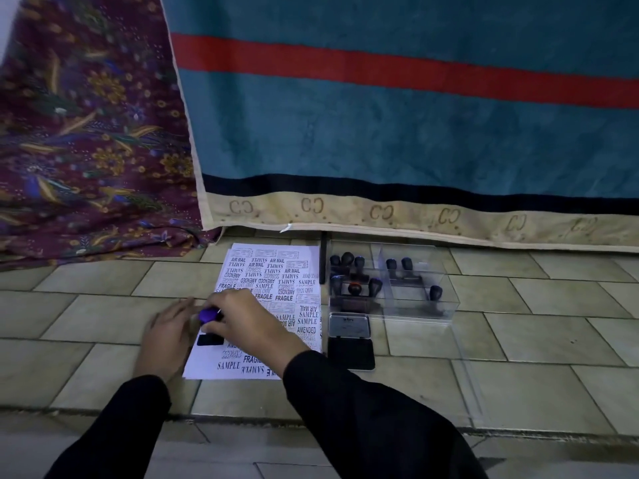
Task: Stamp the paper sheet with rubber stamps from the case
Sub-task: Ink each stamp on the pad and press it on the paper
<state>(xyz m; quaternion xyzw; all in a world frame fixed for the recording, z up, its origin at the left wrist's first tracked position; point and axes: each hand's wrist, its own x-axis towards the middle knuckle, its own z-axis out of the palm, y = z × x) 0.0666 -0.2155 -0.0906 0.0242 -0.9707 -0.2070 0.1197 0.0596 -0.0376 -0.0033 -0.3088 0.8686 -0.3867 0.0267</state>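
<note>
Hands: the right hand (249,323) is closed round the purple knob of a rubber stamp (208,315), which is pinched from above. The left hand (169,337) is laid flat with fingers straight at the left edge of the paper sheet (276,271); nothing is grasped, and the sheet is apparently being steadied.

Rubber stamp: held upright, with its dark rectangular base set over the lower left part of the sheet. Whether the base is touching the paper cannot be told. It is judged light and rigid, with a smooth rounded knob that may slip if loosely held. It is best taken by the knob and pressed straight down, so that the print is not smeared.

Paper sheet: white and thin, laid flat on the tiled floor (518,340) and crowded with prints (SAMPLE, FRAGILE, AIR MAIL, AMENDED). It is judged flimsy and apt to slide on tile, so it is to be pinned at an edge, not lifted.

Ink pad (351,352): open, just beside the sheet's right edge, with its lid raised behind it.

Case (446,305): clear plastic, just beyond the pad, with several dark-handled stamps (356,290) stood in its compartments. It is judged brittle.

Backdrop: a blue blanket (380,133) with a red stripe and a patterned maroon cloth (86,133) are hung behind.
</note>
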